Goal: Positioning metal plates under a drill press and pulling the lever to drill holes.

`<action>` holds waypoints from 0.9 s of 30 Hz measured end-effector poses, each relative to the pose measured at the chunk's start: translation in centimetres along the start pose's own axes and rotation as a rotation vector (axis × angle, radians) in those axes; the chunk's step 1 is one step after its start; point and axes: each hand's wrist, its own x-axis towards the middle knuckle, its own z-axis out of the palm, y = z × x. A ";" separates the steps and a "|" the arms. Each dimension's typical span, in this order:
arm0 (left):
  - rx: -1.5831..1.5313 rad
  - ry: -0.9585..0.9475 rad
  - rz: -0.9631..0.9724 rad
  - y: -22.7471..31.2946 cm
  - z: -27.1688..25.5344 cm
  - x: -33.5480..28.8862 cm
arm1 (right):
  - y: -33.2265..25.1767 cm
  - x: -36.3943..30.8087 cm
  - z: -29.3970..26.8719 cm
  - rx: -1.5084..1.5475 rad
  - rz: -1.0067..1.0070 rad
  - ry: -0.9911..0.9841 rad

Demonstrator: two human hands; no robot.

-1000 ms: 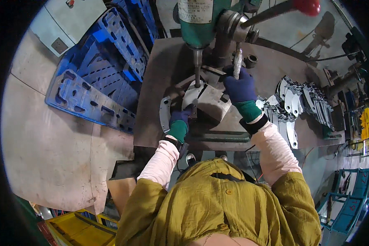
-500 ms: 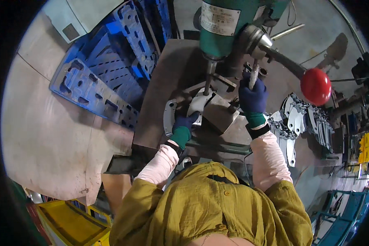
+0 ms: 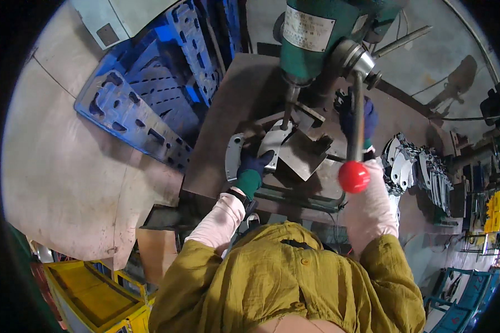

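Observation:
A curved silver metal plate (image 3: 274,140) lies under the bit (image 3: 288,106) of a green drill press (image 3: 303,58). My left hand (image 3: 254,165), in a dark blue glove with a green cuff, grips the plate's near end. Another curved plate (image 3: 234,157) lies just left of it. A steel block (image 3: 301,154) sits against the plate's right side. My right hand (image 3: 366,119), gloved alike, is beside the press, partly behind a feed lever (image 3: 358,116) that ends in a red ball knob (image 3: 354,177). The lever and my glove's dark colour hide its fingers.
Many finished-looking metal plates (image 3: 400,164) are heaped on the right of the worktable (image 3: 216,133). Blue plastic pallets (image 3: 133,114) stand at the left. A second bare lever rod (image 3: 403,41) sticks out from the press hub. A yellow cart (image 3: 91,294) is at lower left.
The feed lever has swung round, bringing the red knob from the far right toward me. My right hand has moved right from the spoke it gripped. My left hand stays at the plate.

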 end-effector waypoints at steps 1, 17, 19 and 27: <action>0.029 0.002 0.007 0.0 0.2 0.2 | 1.3 1.1 -0.1 0.047 -0.049 0.050; -0.110 0.035 -0.049 -1.9 0.7 2.2 | 2.0 -0.5 1.0 0.346 0.232 -0.098; 0.047 0.043 0.016 -1.0 0.5 1.6 | 0.1 -1.4 -0.4 0.289 0.161 -0.212; 0.045 0.018 -0.026 0.7 0.9 -0.5 | -8.5 -0.3 -9.8 0.792 0.488 -0.781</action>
